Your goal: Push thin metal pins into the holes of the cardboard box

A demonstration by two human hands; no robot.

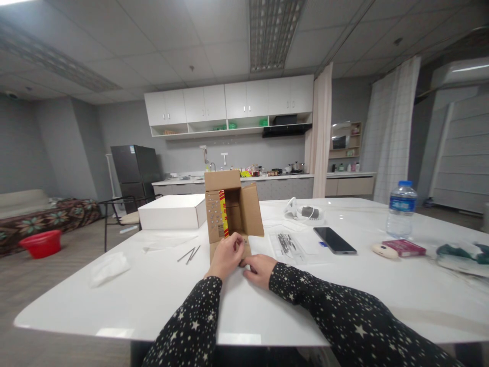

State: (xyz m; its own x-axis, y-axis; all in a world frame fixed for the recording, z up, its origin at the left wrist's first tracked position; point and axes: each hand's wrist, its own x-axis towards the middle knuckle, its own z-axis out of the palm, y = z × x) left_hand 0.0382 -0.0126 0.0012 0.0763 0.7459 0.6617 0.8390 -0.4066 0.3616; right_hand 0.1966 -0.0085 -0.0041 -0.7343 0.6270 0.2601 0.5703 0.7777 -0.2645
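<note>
My left hand point(226, 256) pinches the near bottom flap of the small cardboard box point(230, 211), fingers together on the card. My right hand point(260, 270) rests just beside it on the white table point(160, 285), fingertips touching the same flap. The box lies on its side, mouth open toward me. Two nails point(189, 254) lie left; a phone point(334, 240) sits right.
</note>
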